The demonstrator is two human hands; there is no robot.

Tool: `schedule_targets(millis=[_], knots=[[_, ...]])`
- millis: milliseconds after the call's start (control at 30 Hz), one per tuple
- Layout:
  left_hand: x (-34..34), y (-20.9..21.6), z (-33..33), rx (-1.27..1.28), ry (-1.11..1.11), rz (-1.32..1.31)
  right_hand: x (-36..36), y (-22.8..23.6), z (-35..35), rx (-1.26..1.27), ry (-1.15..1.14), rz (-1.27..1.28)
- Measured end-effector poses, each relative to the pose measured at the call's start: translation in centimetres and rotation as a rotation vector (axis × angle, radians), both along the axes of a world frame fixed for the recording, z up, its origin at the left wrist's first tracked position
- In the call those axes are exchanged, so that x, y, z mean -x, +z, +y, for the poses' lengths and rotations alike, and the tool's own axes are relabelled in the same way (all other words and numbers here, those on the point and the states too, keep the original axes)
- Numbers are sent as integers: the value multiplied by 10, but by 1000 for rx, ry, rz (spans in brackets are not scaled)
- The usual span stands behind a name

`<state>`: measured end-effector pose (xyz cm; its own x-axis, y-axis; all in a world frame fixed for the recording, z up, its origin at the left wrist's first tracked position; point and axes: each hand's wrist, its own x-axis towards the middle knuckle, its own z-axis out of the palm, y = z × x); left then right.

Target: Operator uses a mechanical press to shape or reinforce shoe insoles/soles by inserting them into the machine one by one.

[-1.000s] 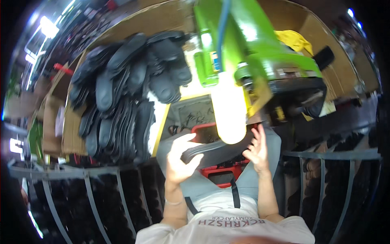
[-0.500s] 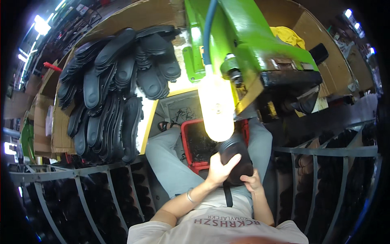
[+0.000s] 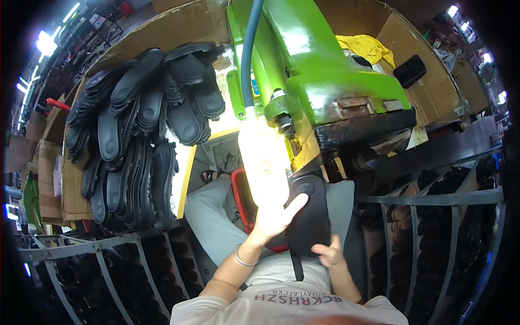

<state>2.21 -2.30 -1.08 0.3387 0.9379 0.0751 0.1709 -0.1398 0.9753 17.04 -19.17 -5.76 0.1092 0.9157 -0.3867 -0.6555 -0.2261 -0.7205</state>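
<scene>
A black shoe sole (image 3: 311,219) is held above my lap, its broad face turned up and its rounded far end under the head of the green machine (image 3: 336,89). My left hand (image 3: 271,223) grips its left edge, the thumb lying across the face and the other fingers hidden beneath or lost in the glare. At the near right corner, my right hand (image 3: 331,253) pinches the edge, thumb on top. A brightly glowing lamp (image 3: 262,168) on a blue hose hangs just beyond my left hand.
Stacks of black soles (image 3: 130,135) cover the worktable on the left. Below the lamp, a red bin (image 3: 237,197) sits between my legs. Metal racks (image 3: 433,200) flank me on both sides, filled with dark soles. A yellow cloth (image 3: 371,49) lies behind the machine near cardboard.
The sole has turned from a steep tilt to show its broad face, and has moved farther from my body. My left hand has moved left and slightly forward with it. The whole view has shifted slightly.
</scene>
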Motion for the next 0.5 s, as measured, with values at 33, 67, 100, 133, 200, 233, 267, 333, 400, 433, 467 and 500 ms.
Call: schedule_targets(millis=[33, 67, 100, 133, 200, 233, 267, 333, 400, 433, 467, 500], knots=[[-2, -5, -3, -4, 33, -29, -11, 5, -3, 27, -93, -28], [-2, -8, -4, -24, 34, 54, -21, 8, -2, -3, -207, -101], [-5, -11, -4, -60, 55, 77, -36, 12, 1, 18, -268, -159], [-5, -12, -3, -75, 68, 76, -46, 16, 9, 91, -423, -281], [-8, -11, 1, -78, 86, 51, -64, 26, 26, 128, -725, -332], [-10, -10, 3, -81, 89, 33, -77, 34, 39, 11, -695, -298], [-11, -8, 6, -84, 91, 15, -91, 42, 57, -91, -637, -303], [-11, -4, 9, -116, 94, -3, -106, 57, 87, -188, -572, -320], [-9, 2, 11, -152, 105, -20, -113, 68, 117, -293, -501, -315], [-6, 6, 12, -128, 89, -69, -114, 72, 127, -358, -437, -292], [-2, 9, 13, -103, 74, -118, -113, 74, 135, -359, -420, -289], [5, 12, 14, -41, 35, -208, -111, 75, 143, -371, -395, -275]])
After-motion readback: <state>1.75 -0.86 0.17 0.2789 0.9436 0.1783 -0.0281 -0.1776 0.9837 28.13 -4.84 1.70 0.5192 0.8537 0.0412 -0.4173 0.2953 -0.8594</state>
